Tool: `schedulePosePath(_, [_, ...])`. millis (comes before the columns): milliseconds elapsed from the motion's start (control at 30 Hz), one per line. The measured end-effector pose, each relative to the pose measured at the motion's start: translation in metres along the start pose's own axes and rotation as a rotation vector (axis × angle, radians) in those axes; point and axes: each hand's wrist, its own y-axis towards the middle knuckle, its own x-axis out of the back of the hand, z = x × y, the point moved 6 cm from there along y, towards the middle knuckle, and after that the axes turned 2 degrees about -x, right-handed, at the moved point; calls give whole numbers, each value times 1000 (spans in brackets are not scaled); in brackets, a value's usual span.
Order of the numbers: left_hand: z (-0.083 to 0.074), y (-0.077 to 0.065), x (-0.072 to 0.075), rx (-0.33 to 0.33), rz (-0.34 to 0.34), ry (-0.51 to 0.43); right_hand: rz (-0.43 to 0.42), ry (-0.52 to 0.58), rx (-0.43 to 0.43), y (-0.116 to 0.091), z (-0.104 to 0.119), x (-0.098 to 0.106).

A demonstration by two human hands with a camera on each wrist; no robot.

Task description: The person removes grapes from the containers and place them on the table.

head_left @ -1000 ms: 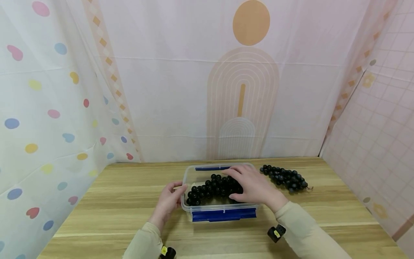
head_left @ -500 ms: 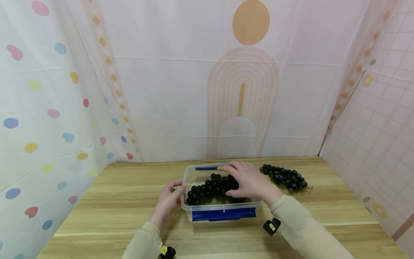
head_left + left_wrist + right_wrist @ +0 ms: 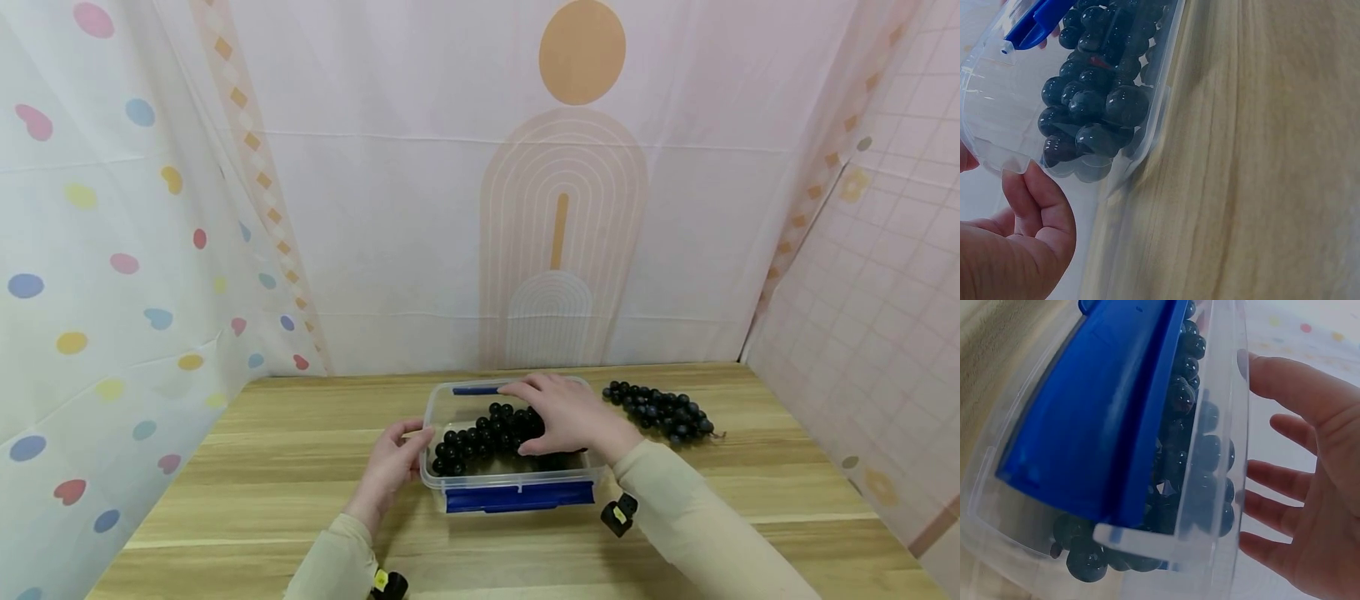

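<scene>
A clear plastic box with blue clip flaps stands on the table, a bunch of dark grapes lying inside it. My left hand pinches the box's left rim, thumb on top and fingers outside. In the left wrist view, that hand's bent fingers meet the rim at a corner. Over the right part of the grapes is my right hand, its fingers spread and fairly straight, covering some of the bunch. The right wrist view has its fingers beyond the clear wall, near the rim.
A second bunch of dark grapes with a short stem lies on the wooden table, right of the box. Patterned curtains hang behind the table and along both sides.
My right hand has shifted a little to the left over the grapes, its wrist and sleeve following. My left hand, the box and the other bunch stay where they were.
</scene>
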Motion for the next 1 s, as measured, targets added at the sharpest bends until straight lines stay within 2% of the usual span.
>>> schedulePosePath(467, [2, 0, 0, -20, 5, -22, 80, 2, -31, 5, 0, -1])
schedulePosePath(700, [2, 1, 0, 4, -16, -26, 116, 16, -30, 6, -1, -2])
schedulePosePath(1000, [0, 0, 0, -2, -5, -4, 170, -13, -24, 11, -1, -10])
